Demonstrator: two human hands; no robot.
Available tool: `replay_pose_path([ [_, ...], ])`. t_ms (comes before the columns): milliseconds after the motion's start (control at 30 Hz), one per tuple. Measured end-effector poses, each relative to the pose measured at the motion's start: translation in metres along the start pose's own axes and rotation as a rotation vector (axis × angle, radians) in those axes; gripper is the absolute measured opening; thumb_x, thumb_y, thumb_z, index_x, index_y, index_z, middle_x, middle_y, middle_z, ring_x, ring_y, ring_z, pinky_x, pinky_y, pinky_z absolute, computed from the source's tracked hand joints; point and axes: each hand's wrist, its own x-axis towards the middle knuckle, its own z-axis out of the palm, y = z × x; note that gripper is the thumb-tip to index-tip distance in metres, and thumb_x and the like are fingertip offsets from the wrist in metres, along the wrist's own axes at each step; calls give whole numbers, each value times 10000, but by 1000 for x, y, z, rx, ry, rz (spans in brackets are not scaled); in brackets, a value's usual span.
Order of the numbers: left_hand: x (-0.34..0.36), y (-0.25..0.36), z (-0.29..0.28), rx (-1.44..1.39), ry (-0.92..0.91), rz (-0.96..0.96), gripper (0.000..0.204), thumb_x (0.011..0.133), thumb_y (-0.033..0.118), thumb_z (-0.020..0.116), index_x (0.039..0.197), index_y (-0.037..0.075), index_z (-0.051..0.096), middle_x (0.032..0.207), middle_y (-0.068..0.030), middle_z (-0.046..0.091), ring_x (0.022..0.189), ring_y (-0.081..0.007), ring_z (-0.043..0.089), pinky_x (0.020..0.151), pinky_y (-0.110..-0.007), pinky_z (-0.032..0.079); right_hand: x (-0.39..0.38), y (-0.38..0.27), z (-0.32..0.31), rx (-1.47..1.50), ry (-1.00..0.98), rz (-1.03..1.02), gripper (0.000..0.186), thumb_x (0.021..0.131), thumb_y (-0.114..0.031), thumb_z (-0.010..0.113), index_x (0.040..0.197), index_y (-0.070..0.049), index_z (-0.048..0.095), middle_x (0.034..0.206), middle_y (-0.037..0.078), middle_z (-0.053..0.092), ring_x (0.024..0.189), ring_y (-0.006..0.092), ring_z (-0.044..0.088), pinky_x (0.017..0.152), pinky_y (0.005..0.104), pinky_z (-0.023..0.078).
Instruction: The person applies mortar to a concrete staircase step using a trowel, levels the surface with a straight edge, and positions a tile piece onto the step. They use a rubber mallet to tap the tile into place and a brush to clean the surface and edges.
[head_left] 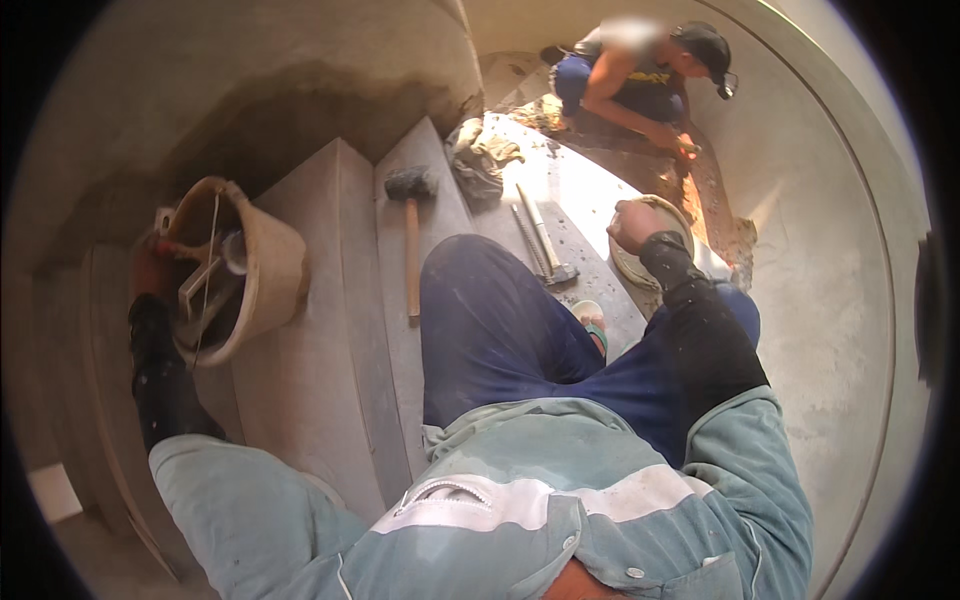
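On the left stands a tilted beige bucket (275, 275) with a thin wire handle; a light-coloured tool (200, 285) and other items lie inside it. At its far-left rim is my left hand (155, 262), in shadow, its fingers closed round something reddish that I cannot make out. My right hand (630, 224) grips the near-left rim of a second, round beige bucket (634, 268), beside my right knee. What this bucket holds is mostly hidden by my hand and forearm.
Between my legs and the left bucket, a mallet (412, 240) lies on the concrete steps (335, 300). A hammer (545, 240), a ridged rod (528, 238) and a crumpled grey sack (480, 160) lie ahead. A crouching person (640, 85) works at far right, near a curved wall (830, 250).
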Motion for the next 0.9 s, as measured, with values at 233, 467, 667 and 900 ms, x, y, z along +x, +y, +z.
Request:
replay_pose_path([
  [233,-14,-71,-89,441,-99,147,456,982,473,603,1191,70,645,1141,-82,643,1004,-256,661,849,-388,529,-110,-91,-48,409,238,-326,371,871,-278,710,1155,-42,669,1158,183,671,1092,361,652,925,456,523],
  [467,-132,201,-203,485,545,-51,397,910,411,648,1095,73,746,1085,-142,715,939,-304,685,855,-450,534,-145,-133,-29,886,92,-478,302,859,-222,716,1038,21,704,933,192,726,951,361,701,856,423,542],
  [667,-165,343,-190,-142,708,355,321,882,336,735,1068,75,741,1003,-149,722,895,-320,696,832,-468,552,-153,-172,-55,1347,33,-581,406,930,-317,660,1081,58,695,978,209,728,956,323,706,851,396,543],
  [900,-226,526,-61,-1110,349,721,238,933,38,710,1083,46,525,1066,-127,577,1022,-272,651,862,-358,568,-186,-121,-73,1910,111,-465,665,1008,-490,580,1318,95,519,1231,207,637,1173,242,605,950,357,503],
])
